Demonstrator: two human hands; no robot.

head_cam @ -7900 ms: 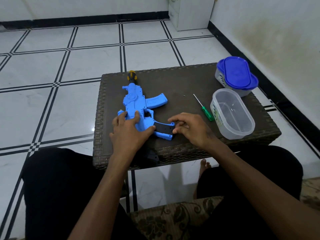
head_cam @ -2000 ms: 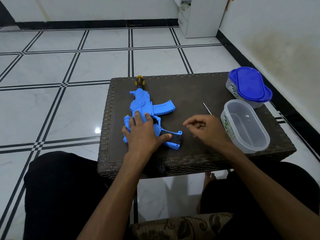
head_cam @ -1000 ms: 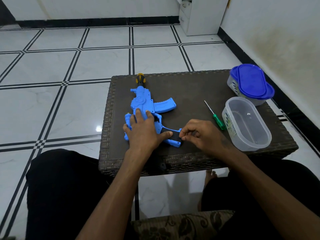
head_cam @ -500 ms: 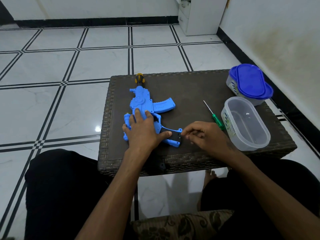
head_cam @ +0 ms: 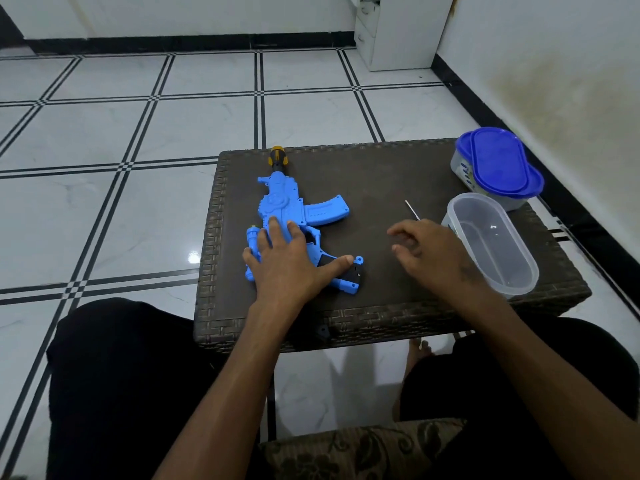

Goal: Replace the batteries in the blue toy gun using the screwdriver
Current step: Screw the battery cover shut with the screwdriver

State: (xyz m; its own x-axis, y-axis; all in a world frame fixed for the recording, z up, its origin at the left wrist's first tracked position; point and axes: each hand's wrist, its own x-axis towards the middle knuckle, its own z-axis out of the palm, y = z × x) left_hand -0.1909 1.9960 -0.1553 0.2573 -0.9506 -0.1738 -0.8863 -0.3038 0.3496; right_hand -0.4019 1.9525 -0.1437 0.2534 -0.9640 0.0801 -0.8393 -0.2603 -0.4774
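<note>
- Gun (head_cam: 287, 206) lay flat on the left half of the table (head_cam: 381, 174), muzzle at the far edge, grip toward the near edge.
- Table carried two tubs along its right edge: a lidded tub (head_cam: 498, 168) in the far right corner and an open tub (head_cam: 491, 244) just nearer, seemingly empty.
- Left hand (head_cam: 284, 261) lay spread over the gun's rear, fingers straight, pressing it down; the thumb reached to the black panel (head_cam: 353, 271) on the grip.
- Right hand (head_cam: 429, 254) hovered over the table beside the open tub, apart from the gun, fingers loosely curled; whether it pinched anything could not be told.
- Screwdriver (head_cam: 412, 209) showed only its thin shaft beyond the right fingers; the handle was hidden under the hand.
- No batteries were visible anywhere.
- Judged progress: early. The panel seemed in place on the grip, so unscrewing, swapping batteries and closing up probably all remained.
</note>
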